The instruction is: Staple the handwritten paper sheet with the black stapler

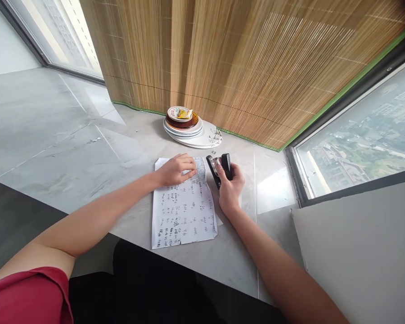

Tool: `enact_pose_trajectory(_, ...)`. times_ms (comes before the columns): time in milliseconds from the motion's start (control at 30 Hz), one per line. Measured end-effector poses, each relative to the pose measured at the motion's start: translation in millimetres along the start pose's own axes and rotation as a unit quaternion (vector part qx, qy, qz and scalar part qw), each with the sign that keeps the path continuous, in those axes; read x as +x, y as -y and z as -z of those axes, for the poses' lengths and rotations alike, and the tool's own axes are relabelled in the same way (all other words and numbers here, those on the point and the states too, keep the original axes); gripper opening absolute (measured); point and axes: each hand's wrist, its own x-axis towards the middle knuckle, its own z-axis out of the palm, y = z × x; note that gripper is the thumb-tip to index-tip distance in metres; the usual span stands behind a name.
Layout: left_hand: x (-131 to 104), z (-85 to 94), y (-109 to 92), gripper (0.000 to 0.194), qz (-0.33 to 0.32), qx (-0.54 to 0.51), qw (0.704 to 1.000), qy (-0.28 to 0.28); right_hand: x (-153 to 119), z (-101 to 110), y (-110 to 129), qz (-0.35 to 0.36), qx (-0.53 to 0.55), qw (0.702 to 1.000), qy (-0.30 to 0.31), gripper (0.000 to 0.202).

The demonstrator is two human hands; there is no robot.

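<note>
My right hand is wrapped round a black stapler, its two arms spread apart in a V and its metal inner part showing. The thumb lies over that metal part. My left hand is over the upper part of a handwritten sheet of paper, just left of the stapler. Its fingers are bent and the thumb comes close to the fingertips; whatever may be between them is too small to make out. The paper lies flat on the grey countertop, creased and torn at its lower edge.
Behind the paper stands a stack of plates with a small yellow packet on top. A tiny greyish piece lies beyond the stapler. A bamboo blind hangs at the back, and a window is on the right.
</note>
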Motion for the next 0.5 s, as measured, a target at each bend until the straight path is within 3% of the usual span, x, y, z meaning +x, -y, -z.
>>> enact_pose_trajectory(200,-21,-6.9,2,0.026,-0.034,-0.001,0.998,0.059,-3,0,5,-0.026,0.011,0.999,0.037,0.037)
enact_pose_trajectory(367,-26,-17.3,10,0.060,-0.036,0.011,0.993,0.113,-7,5,9,-0.022,-0.009,0.999,0.033,0.037)
enact_pose_trajectory(500,-28,-20.4,13,0.064,-0.034,0.019,0.991,0.130,10,30,8,0.017,-0.058,0.995,0.081,0.032)
